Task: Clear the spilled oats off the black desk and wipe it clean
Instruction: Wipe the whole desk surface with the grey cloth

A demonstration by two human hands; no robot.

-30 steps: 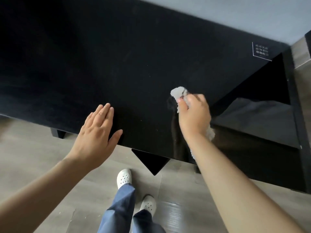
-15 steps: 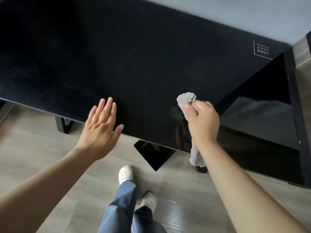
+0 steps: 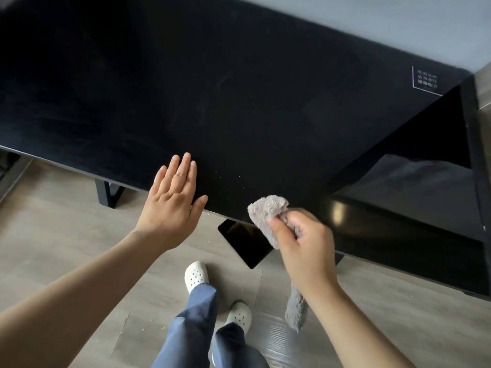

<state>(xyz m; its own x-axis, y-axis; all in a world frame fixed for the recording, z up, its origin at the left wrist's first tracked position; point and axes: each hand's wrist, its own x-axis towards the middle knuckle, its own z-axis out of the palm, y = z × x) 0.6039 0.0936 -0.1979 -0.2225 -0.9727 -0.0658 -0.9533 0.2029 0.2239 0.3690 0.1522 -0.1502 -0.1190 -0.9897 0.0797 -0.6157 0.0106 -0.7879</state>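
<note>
So in the last second the right hand [image 3: 303,243] dragged the grey cloth [image 3: 267,212] back across the black worktop [image 3: 239,88] to the near edge; its bunched end now pokes over the lip. To me that's a stroke finishing, pulling crumbs off toward the floor [image 3: 53,235].

Going left to right: left hand [image 3: 170,200] is flat and spread wide, holding nothing, fingertips on the worktop, palm out past the edge. Between the hands, a few pale oat specks [image 3: 231,179] are left on the matte black surface, so probably another pass needed. Right hand is pinched tight on the cloth, which is fluffy and limp, with a tail dangling below the wrist. Glossy black panel [image 3: 398,224] further right.
</note>
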